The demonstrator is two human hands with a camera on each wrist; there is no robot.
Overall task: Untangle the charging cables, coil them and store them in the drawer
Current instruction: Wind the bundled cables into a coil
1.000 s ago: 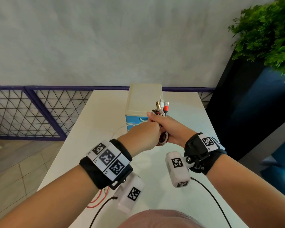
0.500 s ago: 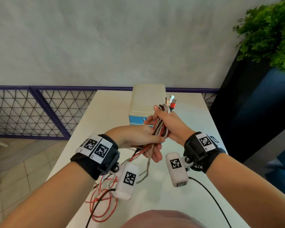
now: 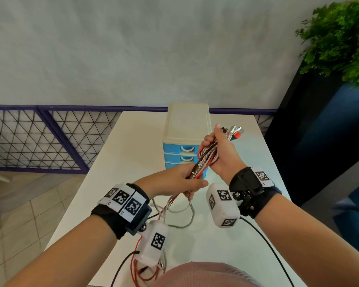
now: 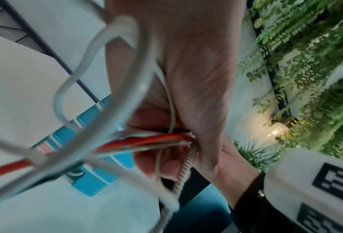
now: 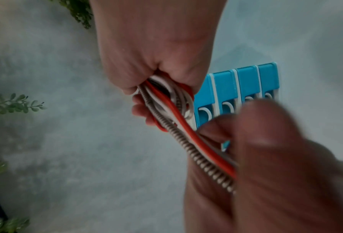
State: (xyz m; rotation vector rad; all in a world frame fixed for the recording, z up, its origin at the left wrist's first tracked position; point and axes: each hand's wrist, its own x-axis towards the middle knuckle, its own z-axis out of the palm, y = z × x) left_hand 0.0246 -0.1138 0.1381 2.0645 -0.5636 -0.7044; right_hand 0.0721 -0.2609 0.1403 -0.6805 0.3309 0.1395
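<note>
A bundle of charging cables [image 3: 204,160], red, white and a braided spring-wrapped one, runs between both hands above the white table [image 3: 120,154]. My right hand [image 3: 218,154] grips the looped upper part, with the plugs [image 3: 234,132] sticking out past the thumb. My left hand [image 3: 178,181] holds the strands lower down; they run through its fingers and trail onto the table. The right wrist view shows the loops [image 5: 166,100] in my right fist. In the left wrist view the red and white strands [image 4: 146,140] pass under my left palm. Behind stands a small drawer unit [image 3: 187,129] with blue drawers, all shut.
Loose red and white cable slack [image 3: 174,212] lies on the table near me, with more red loops [image 3: 145,274] at the front edge. A dark planter [image 3: 319,125] with green foliage stands at the right. A purple mesh railing [image 3: 50,137] runs along the left.
The hands have drawn apart: my left hand slid down the cables toward me while the right hand rose with the looped end. The drawer fronts now show between them.
</note>
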